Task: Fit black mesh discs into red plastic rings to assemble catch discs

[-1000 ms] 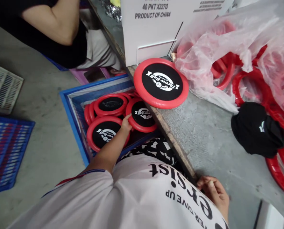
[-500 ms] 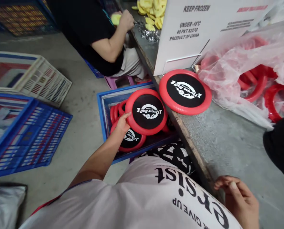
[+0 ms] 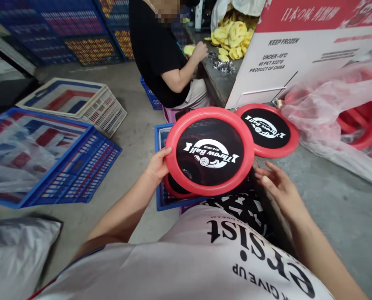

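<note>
My left hand (image 3: 157,165) grips the left rim of a red disc with a black mesh centre printed "Throw Ball" (image 3: 209,151), held flat above my lap. My right hand (image 3: 278,186) hovers open just right of the disc, fingers spread, not touching it. A second, matching disc (image 3: 267,129) lies on the grey table edge beyond. Below the held disc, more discs (image 3: 175,186) sit in a blue bin (image 3: 159,166) on the floor, mostly hidden.
A white cardboard box (image 3: 286,54) and a clear bag of red rings (image 3: 348,112) stand on the table (image 3: 330,200). A person in black (image 3: 161,50) sits ahead at the table by yellow pieces (image 3: 232,35). Blue (image 3: 76,166) and white crates (image 3: 89,102) lie left.
My left hand lifted one disc out of the blue bin up to lap height. My right hand left the table edge and rose toward the disc. The view tilted up.
</note>
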`<state>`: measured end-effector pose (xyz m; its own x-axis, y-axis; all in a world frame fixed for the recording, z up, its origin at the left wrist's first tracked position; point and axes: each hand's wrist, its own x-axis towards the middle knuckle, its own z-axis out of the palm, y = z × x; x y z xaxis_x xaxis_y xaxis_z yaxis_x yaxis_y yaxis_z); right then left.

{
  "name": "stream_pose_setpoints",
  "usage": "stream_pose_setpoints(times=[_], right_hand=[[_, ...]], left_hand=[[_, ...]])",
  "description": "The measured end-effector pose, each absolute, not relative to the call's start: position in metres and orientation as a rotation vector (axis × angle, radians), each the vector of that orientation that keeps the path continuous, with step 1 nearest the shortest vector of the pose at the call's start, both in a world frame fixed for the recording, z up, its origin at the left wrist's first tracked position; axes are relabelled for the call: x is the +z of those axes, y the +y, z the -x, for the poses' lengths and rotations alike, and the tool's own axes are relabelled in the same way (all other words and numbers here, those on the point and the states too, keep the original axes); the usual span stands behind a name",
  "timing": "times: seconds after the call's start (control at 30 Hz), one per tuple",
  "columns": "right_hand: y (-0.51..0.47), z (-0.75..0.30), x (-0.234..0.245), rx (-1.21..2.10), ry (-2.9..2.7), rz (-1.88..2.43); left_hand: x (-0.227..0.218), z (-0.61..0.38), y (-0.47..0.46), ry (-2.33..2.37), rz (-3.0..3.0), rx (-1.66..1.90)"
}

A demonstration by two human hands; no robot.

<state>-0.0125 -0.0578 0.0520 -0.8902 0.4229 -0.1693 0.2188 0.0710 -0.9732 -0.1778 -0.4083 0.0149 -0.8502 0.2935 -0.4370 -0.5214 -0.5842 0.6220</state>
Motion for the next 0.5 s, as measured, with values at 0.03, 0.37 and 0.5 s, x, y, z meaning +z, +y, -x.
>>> stream_pose_setpoints(times=[0.03, 0.37, 0.5], right_hand=[[-0.062, 0.020, 0.050, 1.976, -2.155, 0.627], [-0.075, -0.022, 0.026, 2.059, -1.728, 0.864], [-0.090, -0.047, 0.014, 1.949, -1.586, 0.890]], left_hand=[[0.021, 0.174, -0.404, 1.077, 0.370, 2.397], [0.059, 0.169, -0.333, 1.806, -0.043, 2.285], [0.082, 0.174, -0.303, 2.056, -0.233, 2.206]])
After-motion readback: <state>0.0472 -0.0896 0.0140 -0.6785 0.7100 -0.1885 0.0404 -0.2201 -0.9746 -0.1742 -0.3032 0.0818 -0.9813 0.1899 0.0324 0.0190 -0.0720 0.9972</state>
